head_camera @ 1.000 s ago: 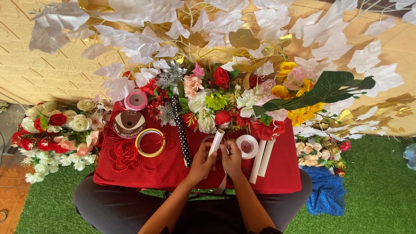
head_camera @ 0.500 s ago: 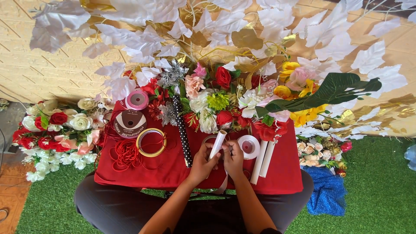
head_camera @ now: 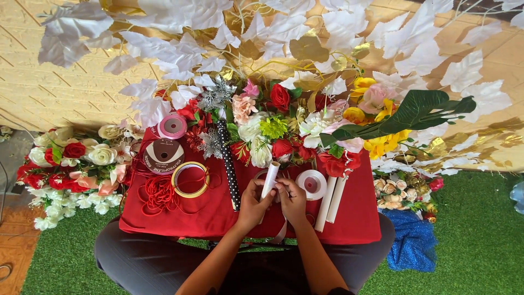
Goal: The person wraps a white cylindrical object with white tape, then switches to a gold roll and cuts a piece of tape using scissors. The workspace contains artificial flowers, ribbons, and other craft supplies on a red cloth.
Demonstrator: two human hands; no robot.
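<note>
— Holding what, there over the red cloth (head_camera: 218,210)?

— A white paper roll (head_camera: 270,179), pinched at its lower end between left hand (head_camera: 254,203) and right hand (head_camera: 293,199), both close together above the lap. Upper end sticking up, tilted a little to the right, free of the fingers.

— Heavy?

— Probably very light. Looks like a thin rolled sheet: stiff along its length, easy to crush across. Best gripped gently near the lower end, with fingertips wrapped round, not squeezed flat.

— And that strip hanging below?

— A pale ribbon (head_camera: 281,234), trailing down from under the hands. Soft, limp, likely a bit slick; hard to say which hand has it.

— Anything close by?

— Just to the right, a white ribbon spool (head_camera: 311,184) and two more white rolls (head_camera: 331,203) lying side by side. To the left, a black dotted stick (head_camera: 229,166), a yellow tape ring (head_camera: 190,180), a tangle of red cord (head_camera: 159,192), a brown spool (head_camera: 163,155) and a pink spool (head_camera: 173,126). Beyond, a heap of artificial flowers (head_camera: 273,128).
</note>
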